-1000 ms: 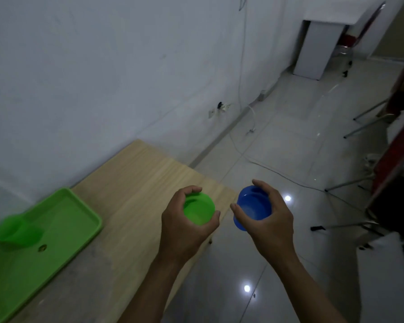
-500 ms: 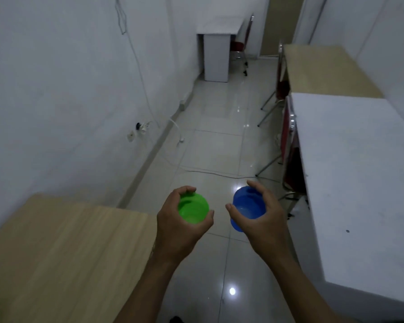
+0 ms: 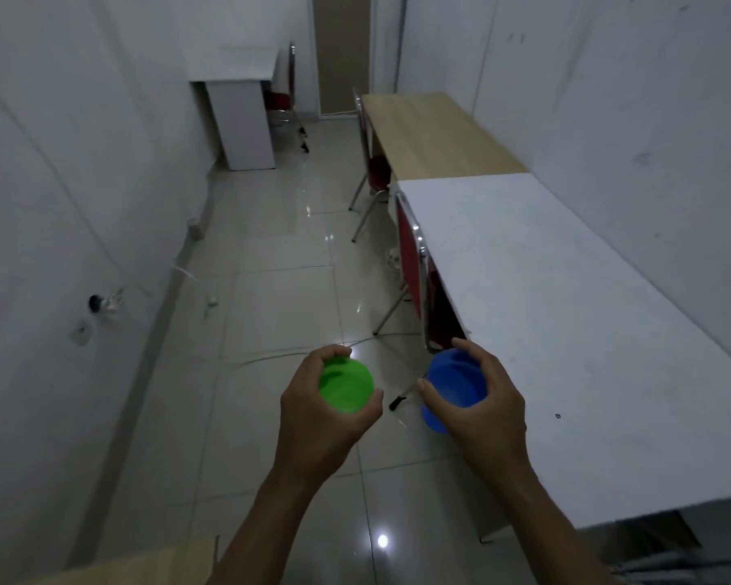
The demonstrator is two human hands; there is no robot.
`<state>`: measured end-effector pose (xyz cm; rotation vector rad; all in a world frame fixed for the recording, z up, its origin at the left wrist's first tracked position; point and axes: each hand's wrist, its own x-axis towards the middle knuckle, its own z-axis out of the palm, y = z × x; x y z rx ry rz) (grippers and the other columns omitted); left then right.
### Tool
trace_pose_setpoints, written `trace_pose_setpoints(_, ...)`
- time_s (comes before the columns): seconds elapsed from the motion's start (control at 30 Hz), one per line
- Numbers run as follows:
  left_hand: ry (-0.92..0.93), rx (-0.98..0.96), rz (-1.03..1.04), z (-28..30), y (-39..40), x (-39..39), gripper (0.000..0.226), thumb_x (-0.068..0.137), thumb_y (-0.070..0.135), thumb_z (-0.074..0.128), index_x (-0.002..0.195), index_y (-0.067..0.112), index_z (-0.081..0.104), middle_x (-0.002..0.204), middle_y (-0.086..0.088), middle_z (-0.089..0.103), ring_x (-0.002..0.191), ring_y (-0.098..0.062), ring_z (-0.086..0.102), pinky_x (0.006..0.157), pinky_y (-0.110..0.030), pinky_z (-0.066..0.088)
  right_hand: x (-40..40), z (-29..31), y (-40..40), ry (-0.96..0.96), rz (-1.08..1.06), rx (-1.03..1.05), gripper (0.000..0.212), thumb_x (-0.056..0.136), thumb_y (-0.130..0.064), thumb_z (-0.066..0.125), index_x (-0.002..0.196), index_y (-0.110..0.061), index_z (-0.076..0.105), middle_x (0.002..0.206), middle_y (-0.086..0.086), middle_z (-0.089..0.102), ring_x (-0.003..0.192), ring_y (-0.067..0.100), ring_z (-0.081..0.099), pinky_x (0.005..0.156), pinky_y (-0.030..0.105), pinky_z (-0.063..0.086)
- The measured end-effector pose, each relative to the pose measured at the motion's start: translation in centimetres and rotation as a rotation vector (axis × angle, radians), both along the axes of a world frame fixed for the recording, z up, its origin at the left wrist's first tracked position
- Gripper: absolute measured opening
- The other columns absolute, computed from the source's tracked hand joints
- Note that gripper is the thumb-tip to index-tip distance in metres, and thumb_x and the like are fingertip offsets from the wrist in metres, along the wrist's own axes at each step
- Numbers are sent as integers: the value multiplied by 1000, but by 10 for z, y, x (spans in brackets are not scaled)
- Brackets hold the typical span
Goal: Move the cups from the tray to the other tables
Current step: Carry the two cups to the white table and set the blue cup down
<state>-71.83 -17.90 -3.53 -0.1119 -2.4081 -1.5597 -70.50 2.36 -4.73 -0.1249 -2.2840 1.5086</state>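
My left hand (image 3: 326, 420) is wrapped around a green cup (image 3: 346, 385), thumb on the near right side of the rim and fingers curled over the far left side, so the cup sits upright in my grip with its open mouth facing up toward me. My right hand (image 3: 484, 409) grips a blue cup (image 3: 454, 384) the same way, mirrored: thumb on the near left of the rim, fingers over the far right edge, and part of the cup's wall showing below my thumb. The two cups are held side by side, near each other but not touching, both in the air above the tiled floor (image 3: 288, 297).

The blue cup hangs just beside the near edge of the white table (image 3: 566, 331) on my right, not over it as far as I can tell. Beyond that table stands a wooden table (image 3: 431, 133), end to end with it. A red chair (image 3: 412, 263) is tucked against the white table's side, right behind the blue cup. A corner of another wooden table (image 3: 161, 563) shows at the bottom left.

I can read no brand, label or writing on either cup.
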Motion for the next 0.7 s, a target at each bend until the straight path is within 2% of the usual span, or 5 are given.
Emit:
trace_pose_setpoints(0.17,3,5,-116,0,5,-50,60,63,25,93,114,30,60,109,17,65,101,1,61,79,-5,44,-23,1,4,3,-106,-18,69,69,-35,90,125,-47,52,122,-27,56,114,-7,53,90,21,49)
trace_pose_setpoints(0.27,-10,18,-166,-2,13,-75,60,64,26,93,114,31,60,109,16,65,100,-2,62,78,-6,45,-35,-3,11,4,-158,-17,68,69,-35,90,126,-43,54,122,-29,56,115,-6,54,92,23,50)
trace_pose_setpoints(0.4,-13,0,-215,-6,31,-107,59,65,27,92,114,31,60,109,15,64,100,-3,61,78,-5,43,-56,-11,29,-11,-206,-32,67,68,-43,89,124,-47,53,122,-30,55,116,-5,53,92,24,50)
trace_pose_setpoints(0.53,-13,-15,-253,-7,53,-135,60,66,30,92,116,32,59,111,15,63,101,-2,61,79,-6,44,-82,-14,47,-6,-242,-55,65,64,-55,82,121,-51,52,120,-33,54,115,-8,52,90,20,49)
trace_pose_setpoints(0.7,-20,-28,-284,-7,97,-186,60,65,32,91,116,34,59,111,17,64,102,-1,61,80,-8,47,-132,-13,84,11,-264,-80,67,61,-57,79,122,-48,52,122,-30,55,113,-11,51,81,3,46)
